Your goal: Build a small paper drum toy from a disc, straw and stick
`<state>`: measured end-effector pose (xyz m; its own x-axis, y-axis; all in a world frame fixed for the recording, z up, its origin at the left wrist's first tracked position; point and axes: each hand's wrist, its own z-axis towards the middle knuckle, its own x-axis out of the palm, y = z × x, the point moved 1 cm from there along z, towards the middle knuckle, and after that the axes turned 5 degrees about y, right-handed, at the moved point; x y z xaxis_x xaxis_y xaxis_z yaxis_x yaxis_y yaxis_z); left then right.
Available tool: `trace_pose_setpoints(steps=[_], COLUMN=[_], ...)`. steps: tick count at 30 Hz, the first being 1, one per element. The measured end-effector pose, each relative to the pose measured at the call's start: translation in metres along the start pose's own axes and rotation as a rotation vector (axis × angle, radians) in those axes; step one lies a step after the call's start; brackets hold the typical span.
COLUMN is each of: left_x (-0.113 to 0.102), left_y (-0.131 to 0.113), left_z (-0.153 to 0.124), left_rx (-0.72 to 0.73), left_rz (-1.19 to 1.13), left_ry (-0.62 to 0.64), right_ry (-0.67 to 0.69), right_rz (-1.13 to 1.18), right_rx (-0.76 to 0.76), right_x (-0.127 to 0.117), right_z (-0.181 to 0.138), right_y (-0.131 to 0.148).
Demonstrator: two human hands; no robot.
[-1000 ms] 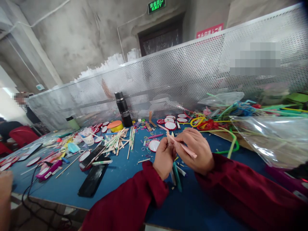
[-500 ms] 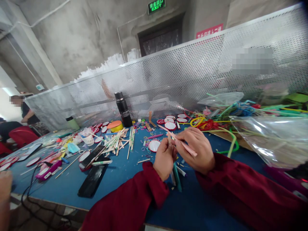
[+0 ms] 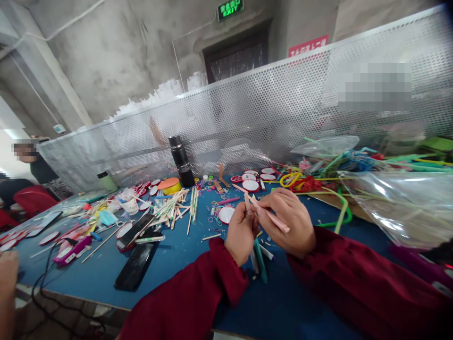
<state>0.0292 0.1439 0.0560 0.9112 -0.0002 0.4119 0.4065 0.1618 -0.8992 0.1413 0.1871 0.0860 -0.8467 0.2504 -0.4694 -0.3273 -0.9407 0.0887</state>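
My left hand (image 3: 241, 236) is closed, pinching a flat wooden stick (image 3: 247, 200) between thumb and fingers so its end points up. Close beside it, my right hand (image 3: 288, 222) grips a slim pink tool (image 3: 277, 220) that slants down to the right across the palm. The tool's upper tip is near the stick; whether they touch I cannot tell. Under the hands lie a teal strip (image 3: 261, 264) and a white marker with a dark tip (image 3: 267, 253). A round white disc with a red rim (image 3: 226, 214) is left of my left hand.
Across the blue table (image 3: 184, 269) lie wooden sticks (image 3: 173, 210), phones (image 3: 136, 267) and a purple device (image 3: 72, 251) with a black cable. A black bottle (image 3: 182, 163) stands by the perforated metal screen (image 3: 247, 113). Coloured tubes and a plastic bag (image 3: 392, 203) crowd the right. Another person's hand (image 3: 7, 271) is at far left.
Both hands stay nearly in place. The wooden stick has shifted slightly left, and the pink tool has moved a little in my right hand's grip area. A person in the background has leaned slightly.
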Motion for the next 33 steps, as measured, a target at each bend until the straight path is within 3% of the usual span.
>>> trace_pose_setpoints(steps=[33], left_x=[-0.0006], left_y=[0.0016], left_z=[0.001], left_rx=[0.015], left_rz=[-0.02], left_ry=[0.029], right_ry=[0.005], right_rz=[-0.035], right_rx=[0.008], right_x=[-0.0001], right_z=[-0.0002], right_y=[-0.0006])
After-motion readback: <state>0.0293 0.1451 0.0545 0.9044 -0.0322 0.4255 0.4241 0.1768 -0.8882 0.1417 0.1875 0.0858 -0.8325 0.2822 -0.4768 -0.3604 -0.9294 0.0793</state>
